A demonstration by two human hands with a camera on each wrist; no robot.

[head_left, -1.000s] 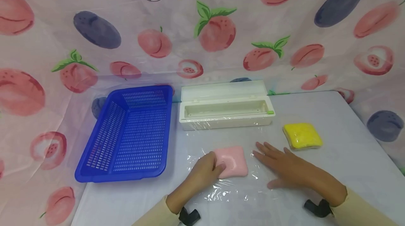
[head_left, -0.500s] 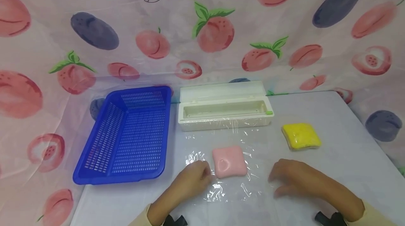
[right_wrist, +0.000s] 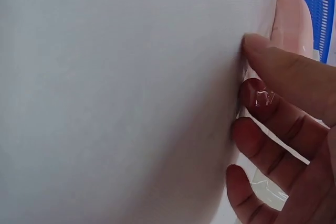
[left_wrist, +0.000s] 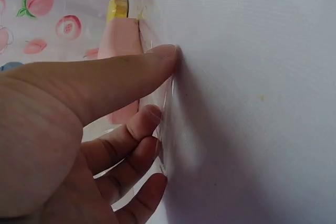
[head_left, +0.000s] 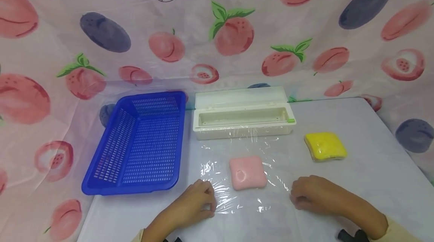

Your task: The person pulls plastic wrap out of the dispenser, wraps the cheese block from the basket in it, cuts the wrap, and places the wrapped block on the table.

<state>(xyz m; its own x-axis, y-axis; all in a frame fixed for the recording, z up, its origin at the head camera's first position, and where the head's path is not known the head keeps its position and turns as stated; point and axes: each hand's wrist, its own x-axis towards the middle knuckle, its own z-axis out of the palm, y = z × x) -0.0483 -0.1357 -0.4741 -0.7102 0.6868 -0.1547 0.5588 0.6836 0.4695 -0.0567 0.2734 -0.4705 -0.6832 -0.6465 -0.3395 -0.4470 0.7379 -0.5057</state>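
Note:
A sheet of cling film (head_left: 244, 204) lies on the table, running down from the front of a white cling film dispenser (head_left: 244, 132). On the film rests a pink pillow-shaped block (head_left: 249, 172) with a small round dent. My left hand (head_left: 194, 204) holds the film's left edge, thumb and curled fingers at the tabletop, and creases fan out from it. At the opposite edge, my right hand (head_left: 315, 195) pinches the film with bent fingers. In both wrist views the thumb hides the index finger. Neither hand touches the pink block.
The dispenser's lid (head_left: 240, 97) stands open against the fruit-print cloth (head_left: 190, 20). A blue perforated basket (head_left: 130, 189) stands at the left. Right of the film lies a yellow block (head_left: 325, 146) that looks wrapped in film. White cloth (head_left: 383, 174) covers the table.
My left hand has let go of the pink block and moved left and down to the film's edge. The right hand has drawn its spread fingers in and taken the right edge.

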